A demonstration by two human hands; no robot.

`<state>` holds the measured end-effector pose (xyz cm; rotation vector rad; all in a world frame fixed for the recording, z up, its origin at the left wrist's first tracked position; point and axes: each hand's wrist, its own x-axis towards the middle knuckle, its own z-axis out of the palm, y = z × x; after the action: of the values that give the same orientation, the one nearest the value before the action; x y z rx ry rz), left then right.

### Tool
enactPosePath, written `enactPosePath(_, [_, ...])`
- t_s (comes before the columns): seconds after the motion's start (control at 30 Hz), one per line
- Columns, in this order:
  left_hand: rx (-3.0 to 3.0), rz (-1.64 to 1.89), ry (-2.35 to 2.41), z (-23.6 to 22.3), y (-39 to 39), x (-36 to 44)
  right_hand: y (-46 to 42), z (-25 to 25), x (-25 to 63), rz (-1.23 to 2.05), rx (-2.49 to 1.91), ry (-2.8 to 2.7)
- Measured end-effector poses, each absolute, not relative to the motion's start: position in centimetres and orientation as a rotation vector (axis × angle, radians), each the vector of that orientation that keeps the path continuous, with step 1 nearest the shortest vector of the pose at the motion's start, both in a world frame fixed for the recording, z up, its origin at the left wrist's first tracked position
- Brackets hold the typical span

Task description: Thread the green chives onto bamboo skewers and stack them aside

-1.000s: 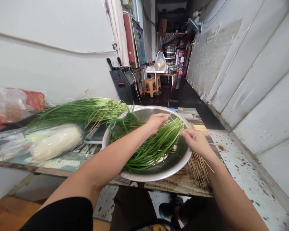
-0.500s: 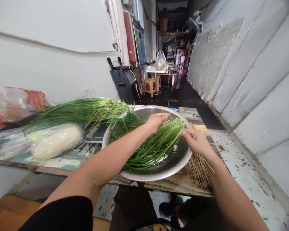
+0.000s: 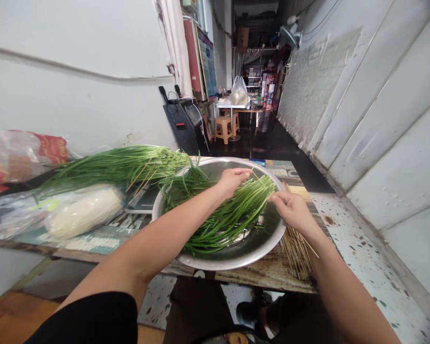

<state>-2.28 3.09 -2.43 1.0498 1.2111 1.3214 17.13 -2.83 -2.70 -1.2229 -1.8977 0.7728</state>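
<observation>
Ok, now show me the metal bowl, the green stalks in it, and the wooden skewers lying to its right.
Metal bowl (image 3: 232, 264): head view, on its near rim.
Green stalks (image 3: 229, 220): head view, partway along the bunch.
Wooden skewers (image 3: 295, 253): head view, on the middle of the pile.

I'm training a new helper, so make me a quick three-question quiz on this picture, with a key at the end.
1. Pick one: the bunch of chives directly in front of the person lies in A) a cardboard box, B) a metal basin, C) a wicker basket.
2. True or false: every chive in view is inside that container.
3. Which hand is nearer the loose bundle of wooden skewers?

Key: 1. B. 2. False; another pile of chives lies left of the basin. 3. The right hand.
</observation>
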Motion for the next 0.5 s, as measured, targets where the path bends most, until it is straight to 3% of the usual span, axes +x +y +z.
enactPosePath(0.27, [1.346,1.263,1.253,-2.8,2.1,-1.6,-2.7,-3.1,17.2,0.761,-1.238,-1.858])
enactPosePath(0.4, [1.566,1.01,1.202,-1.3,2.4,-3.3,-2.5,-3.3,17.4,0.741,-1.223,-1.897])
enactPosePath(0.5, [1.661,0.899,1.444,-0.8,3.6,-5.4,-2.5,-3.2,17.5,0.727,-1.219,-1.937])
